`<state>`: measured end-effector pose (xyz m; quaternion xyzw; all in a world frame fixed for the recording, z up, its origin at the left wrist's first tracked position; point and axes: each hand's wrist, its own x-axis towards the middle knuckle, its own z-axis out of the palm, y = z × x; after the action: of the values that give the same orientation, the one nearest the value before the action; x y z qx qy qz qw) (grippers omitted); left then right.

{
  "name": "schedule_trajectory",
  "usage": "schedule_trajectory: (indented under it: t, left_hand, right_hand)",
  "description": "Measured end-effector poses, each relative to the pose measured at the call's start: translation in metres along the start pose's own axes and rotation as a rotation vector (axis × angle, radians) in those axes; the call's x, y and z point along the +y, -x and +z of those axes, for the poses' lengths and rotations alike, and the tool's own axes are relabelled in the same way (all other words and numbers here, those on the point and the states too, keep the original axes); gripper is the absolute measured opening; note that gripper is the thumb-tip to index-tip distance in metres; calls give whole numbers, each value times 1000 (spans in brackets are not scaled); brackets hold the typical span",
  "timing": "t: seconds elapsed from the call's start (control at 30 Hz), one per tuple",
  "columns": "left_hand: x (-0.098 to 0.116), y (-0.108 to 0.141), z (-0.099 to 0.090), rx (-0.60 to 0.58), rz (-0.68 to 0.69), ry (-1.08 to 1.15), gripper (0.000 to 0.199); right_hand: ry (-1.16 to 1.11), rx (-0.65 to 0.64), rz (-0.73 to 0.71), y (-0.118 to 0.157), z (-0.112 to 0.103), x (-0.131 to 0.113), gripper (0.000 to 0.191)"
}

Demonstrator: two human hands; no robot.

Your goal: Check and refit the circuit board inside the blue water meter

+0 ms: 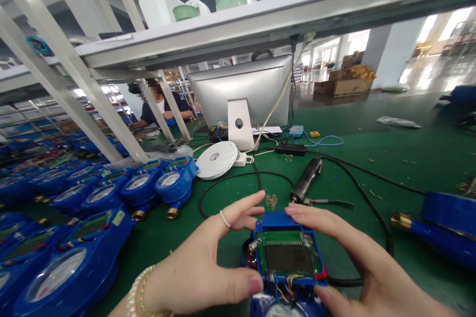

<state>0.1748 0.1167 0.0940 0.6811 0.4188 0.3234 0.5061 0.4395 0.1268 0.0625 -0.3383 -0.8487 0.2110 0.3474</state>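
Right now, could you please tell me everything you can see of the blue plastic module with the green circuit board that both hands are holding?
The blue plastic module with the green circuit board is a shallow open box lying face up, slightly tilted, above the green table mat. A dark rectangular display sits mid-board; a small spring shows at its upper left corner. Coloured wires leave its near edge toward a blue meter body below. The left hand pinches its left side, thumb at the near corner; the right hand grips the right side.

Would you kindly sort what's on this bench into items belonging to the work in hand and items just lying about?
In hand: left hand, right hand, blue meter module, loose screws, electric screwdriver.
Lying about: monitor, white disc, finished blue meters, yellow object.
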Motion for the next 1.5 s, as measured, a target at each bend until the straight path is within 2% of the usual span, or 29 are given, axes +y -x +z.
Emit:
schedule_trajectory:
  t: [0.13,0.27,0.33,0.4,0.47,0.53,0.6,0.7,0.77,1.13,1.33,1.5]
  left_hand:
    - [-2,-9,2,-41,-34,80,85]
    - [-7,-15,12,46,-38,266,74]
    - [-8,-17,19,52,-30,416,69]
    - [-9,-17,25,90,-14,554,61]
    - [-11,-16,32,205,-4,626,48]
    - [-15,-13,38,349,-6,626,40]
    - [-20,-10,42,433,-35,613,42]
    - [-29,-7,45,485,-83,627,48]
    - [-33,-7,45,505,-112,654,51]
    - [-32,-5,51,513,-162,709,49]
    - [-35,-5,52,537,-174,671,51]
    - [-39,-4,58,659,-25,458,47]
  right_hand:
    - [8,-22,22,-15,-4,-2,74]
    - [-9,-47,-15,-27,-4,-6,79]
    - [-39,-51,-25,-31,-4,-8,78]
    - [-87,-54,13,-30,-4,-10,74]
    - [-181,-51,111,-27,-2,-9,69]
    - [-324,-45,227,-21,0,-7,62]
    - [-469,-32,292,-16,3,-5,50]
    - [-586,-5,250,-14,7,-4,26]
    - [-599,9,189,-15,9,-5,18]
    - [-550,117,118,-22,14,-9,9]
    - [-654,78,224,-22,13,-12,9]
    - [-631,125,317,-24,13,-21,11]
